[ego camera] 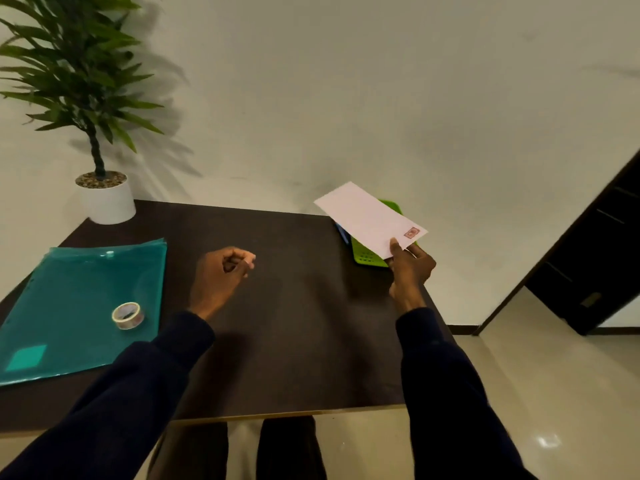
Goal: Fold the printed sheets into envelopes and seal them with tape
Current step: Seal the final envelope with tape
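Dark table (284, 341) bears a green tray (367, 259); above it right hand (410, 268) fingers pinch the envelope (367, 216), best lowered flat; left hand (218, 275) fingers curled, contents unclear

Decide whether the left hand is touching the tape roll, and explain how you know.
Apart. The head view shows the left hand over the dark table, while the tape roll lies on the teal folder, bare surface between them.
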